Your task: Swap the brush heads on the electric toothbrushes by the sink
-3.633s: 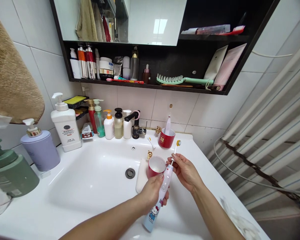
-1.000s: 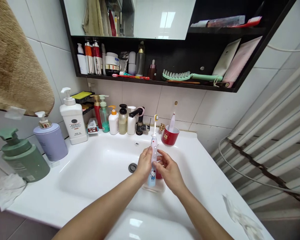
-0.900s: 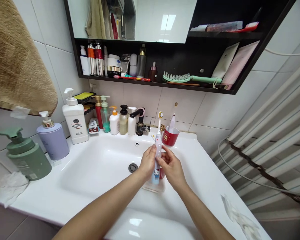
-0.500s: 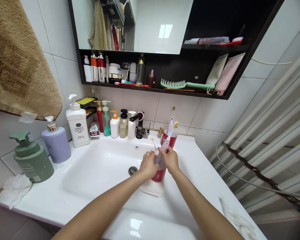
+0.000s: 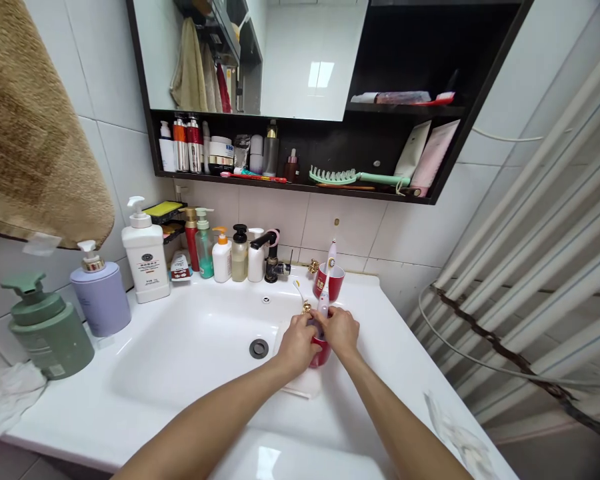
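Pink toothbrush [image 5: 324, 301] in red cup [image 5: 322, 355], left hand [image 5: 295, 343], right hand [image 5: 342, 332] fingers [image 5: 333, 317] grasping it

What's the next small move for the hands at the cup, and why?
Probably open the right hand and release the toothbrush: its lower end already sits in the cup, which the left hand steadies.

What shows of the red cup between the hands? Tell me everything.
The red cup looks glossy, maybe ceramic, and stands upright on a white pad at the right side of the sink. The left hand and right hand close around its upper part, hiding the rim. An electric toothbrush rises from it.
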Tool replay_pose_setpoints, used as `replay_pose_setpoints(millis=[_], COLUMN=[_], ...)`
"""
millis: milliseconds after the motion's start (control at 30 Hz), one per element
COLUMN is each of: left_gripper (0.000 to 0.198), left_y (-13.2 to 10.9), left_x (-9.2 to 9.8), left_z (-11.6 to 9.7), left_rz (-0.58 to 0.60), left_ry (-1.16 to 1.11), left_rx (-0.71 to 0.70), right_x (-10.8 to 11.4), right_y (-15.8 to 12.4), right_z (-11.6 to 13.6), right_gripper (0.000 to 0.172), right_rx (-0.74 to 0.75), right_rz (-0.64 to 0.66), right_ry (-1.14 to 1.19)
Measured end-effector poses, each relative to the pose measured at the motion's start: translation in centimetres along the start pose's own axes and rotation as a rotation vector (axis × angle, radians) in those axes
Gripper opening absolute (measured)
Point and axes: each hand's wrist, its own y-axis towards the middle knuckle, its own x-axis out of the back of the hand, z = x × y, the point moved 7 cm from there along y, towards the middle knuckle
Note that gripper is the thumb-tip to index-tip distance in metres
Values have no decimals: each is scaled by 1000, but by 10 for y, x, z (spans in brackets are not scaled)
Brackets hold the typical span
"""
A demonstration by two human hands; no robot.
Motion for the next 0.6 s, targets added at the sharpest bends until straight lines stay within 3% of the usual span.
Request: replay_pose_setpoints(millis=[200,333,467,600], left_gripper=[10,12,12,14], left_y=[35,67,99,127], left_x=[-13,-27,-42,-55], left_z=[-50,-75,-82,-79], left_rz=[-13,6,27,39], left_ry=[-49,-45,-38,-19], left_rx=[-165,-225,-219,-195], right_x=[41,60,58,46], right_y=[21,43,68,94], right_z=[-51,-81,-102,-114], right_gripper=[35,32,29,29], right_rx=[-37,-73,-140,-198], right_rz=[-103,-228,-295,-266], right_ry=[177,158,137,159])
